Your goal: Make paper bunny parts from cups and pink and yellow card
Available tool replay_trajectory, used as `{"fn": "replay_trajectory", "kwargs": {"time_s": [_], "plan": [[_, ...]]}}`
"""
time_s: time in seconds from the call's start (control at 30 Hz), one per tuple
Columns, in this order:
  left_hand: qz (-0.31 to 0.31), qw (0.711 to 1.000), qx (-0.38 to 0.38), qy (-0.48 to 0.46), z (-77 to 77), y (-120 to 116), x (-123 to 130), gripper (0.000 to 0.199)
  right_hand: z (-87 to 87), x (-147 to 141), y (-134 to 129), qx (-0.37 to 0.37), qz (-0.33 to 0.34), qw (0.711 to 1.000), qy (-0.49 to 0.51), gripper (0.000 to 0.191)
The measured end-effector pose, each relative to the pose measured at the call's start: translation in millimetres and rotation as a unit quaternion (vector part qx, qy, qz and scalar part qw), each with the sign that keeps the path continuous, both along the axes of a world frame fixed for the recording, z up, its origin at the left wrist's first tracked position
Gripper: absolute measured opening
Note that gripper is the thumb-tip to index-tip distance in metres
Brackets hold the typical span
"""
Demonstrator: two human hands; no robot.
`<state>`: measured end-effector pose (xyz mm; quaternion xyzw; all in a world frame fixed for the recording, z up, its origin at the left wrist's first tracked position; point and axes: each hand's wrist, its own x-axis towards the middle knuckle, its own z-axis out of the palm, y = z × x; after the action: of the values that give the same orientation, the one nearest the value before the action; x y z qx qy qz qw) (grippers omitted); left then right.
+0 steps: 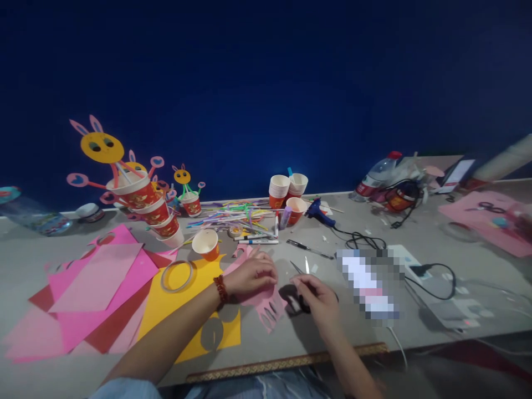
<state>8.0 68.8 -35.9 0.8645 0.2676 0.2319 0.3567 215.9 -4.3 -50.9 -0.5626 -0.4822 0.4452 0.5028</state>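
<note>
Left hand (pixel 254 277) lies over pink paper (pixel 262 306); right hand (pixel 321 299) is over the scissors (pixel 307 266). Can't tell if either's open or closed; pen (pixel 310 249) lies just beyond.

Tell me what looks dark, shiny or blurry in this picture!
In the head view, the blue wall is dim and darkest near the top; one blade of the scissors by the right hand shines; the bottle lying at far left looks soft; big blocky squares hide details right of that hand.
</note>
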Motion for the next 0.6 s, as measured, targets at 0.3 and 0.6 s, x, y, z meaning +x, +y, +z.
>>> {"fn": "replay_trajectory", "kwargs": {"time_s": [0.3,0.6], "plan": [[0.098,0.992,-0.066,-0.051,11.5,-27.8,15.9,0.02,13.5,-19.6,-0.5,-0.041,-0.027,0.989,0.139,0.029],[0.177,0.914,-0.327,-0.164,12.4,-55.6,16.2,0.028,5.7,-38.0,-1.7,0.017,0.014,0.992,0.125,0.024]]}}
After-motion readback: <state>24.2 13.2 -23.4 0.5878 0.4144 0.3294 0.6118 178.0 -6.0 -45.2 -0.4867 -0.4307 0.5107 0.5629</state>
